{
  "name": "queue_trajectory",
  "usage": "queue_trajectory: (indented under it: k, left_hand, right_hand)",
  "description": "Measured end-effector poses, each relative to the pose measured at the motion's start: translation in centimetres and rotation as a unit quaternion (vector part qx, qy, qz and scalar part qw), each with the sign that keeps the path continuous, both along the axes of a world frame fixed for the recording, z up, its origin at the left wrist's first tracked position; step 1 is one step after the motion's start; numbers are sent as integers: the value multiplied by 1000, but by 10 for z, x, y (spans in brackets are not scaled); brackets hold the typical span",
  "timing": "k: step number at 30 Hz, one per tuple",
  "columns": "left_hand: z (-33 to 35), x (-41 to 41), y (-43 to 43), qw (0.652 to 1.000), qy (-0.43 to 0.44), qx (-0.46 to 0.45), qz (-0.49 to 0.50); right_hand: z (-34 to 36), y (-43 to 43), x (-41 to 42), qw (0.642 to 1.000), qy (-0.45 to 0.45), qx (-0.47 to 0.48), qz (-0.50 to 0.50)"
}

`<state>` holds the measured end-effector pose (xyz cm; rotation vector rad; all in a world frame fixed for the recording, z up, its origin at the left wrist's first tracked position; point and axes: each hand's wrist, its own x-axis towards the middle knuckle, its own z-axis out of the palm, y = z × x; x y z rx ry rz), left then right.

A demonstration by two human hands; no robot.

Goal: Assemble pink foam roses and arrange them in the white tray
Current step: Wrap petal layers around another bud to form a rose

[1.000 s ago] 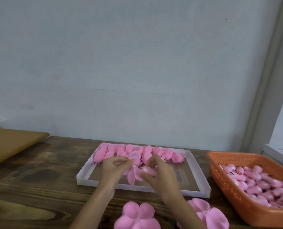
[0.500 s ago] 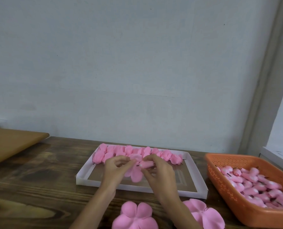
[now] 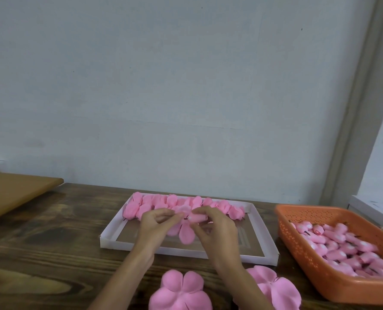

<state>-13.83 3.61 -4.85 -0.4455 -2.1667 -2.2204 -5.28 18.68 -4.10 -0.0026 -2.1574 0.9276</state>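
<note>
Rose bud (image 3: 197, 218) and petal layer (image 3: 185, 232) sit between our hands, held above the white tray (image 3: 110, 229). Our left hand (image 3: 157, 223) pinches the petal layer near its centre, its fingertips (image 3: 175, 217) just left of the bud's stem end. The bud lies sideways, long axis running left to right, stem end seemingly toward the left fingers (we judge it must thread through the petal centre next). Our right hand (image 3: 216, 229) grips the bud from above and is the nearer hand to it. Beyond the fingers, finished roses (image 3: 146, 206) line the tray's far edge.

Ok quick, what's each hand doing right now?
Left hand: pinches the petal piece.
Right hand: holds the rose bud against it.
</note>
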Motion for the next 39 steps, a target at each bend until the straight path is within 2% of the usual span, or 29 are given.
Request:
queue_trajectory:
  k: [9, 19, 30, 36, 39]
  left_hand:
    - [0, 2, 0, 1000, 16, 3, 1]
    - [0, 4, 4, 995, 89, -1, -48]
    - [3, 5, 2, 995, 81, 1, -54]
    - [5, 10, 4, 990, 110, 7, -84]
    - [5, 13, 5, 984, 143, -15, -100]
  right_hand:
    - [1, -1, 1, 1000, -3, 9, 1]
    - [6, -1, 5, 998, -33, 49, -31]
    - [6, 0, 7, 999, -29, 10, -29]
    - [10, 0, 9, 999, -31, -21, -15]
    - [12, 1, 10, 999, -39, -3, -24]
